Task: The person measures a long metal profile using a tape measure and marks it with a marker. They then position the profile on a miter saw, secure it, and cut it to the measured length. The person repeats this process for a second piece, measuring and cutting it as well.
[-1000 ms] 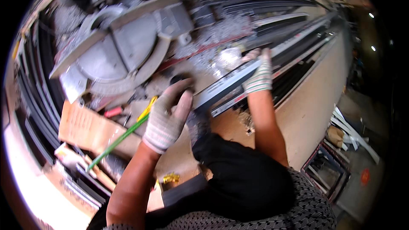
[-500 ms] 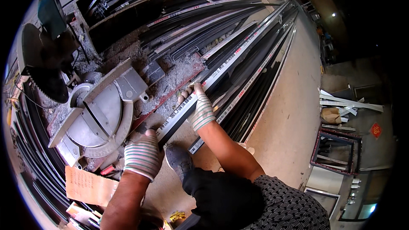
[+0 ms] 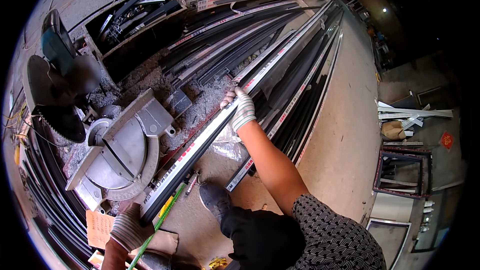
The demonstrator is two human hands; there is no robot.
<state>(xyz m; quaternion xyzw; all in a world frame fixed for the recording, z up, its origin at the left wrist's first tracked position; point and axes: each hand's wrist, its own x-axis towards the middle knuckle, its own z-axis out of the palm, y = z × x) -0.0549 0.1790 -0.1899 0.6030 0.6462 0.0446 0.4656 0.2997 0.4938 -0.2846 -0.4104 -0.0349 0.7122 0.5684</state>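
Observation:
A long dark metal profile (image 3: 188, 156) with white printed film on its upper face slants from the far stack down to the lower left. My left hand (image 3: 131, 227), in a striped knit glove, is closed round its near end. Farther along, my gloved right hand (image 3: 242, 108) grips the same profile, its fingers curled over the far edge. Just left of the profile stands a mitre saw, its round metal base (image 3: 119, 162) scattered with shavings. The saw's toothed blade (image 3: 62, 122) is raised above the base. A green cord (image 3: 161, 224) runs beside my left hand.
Many dark profiles (image 3: 295, 105) lie lengthwise beyond and right of my hands. A box of offcuts (image 3: 107, 52) stands at the far left. Near the saw lies an orange-brown written card (image 3: 99, 230). Framed panels (image 3: 402, 172) lean at the right. My shoe (image 3: 215, 199) is beneath.
The profile has been drawn down and left past the saw base. My left hand moved with its end toward the lower left; my right hand sits slightly farther up. The green cord has come into view.

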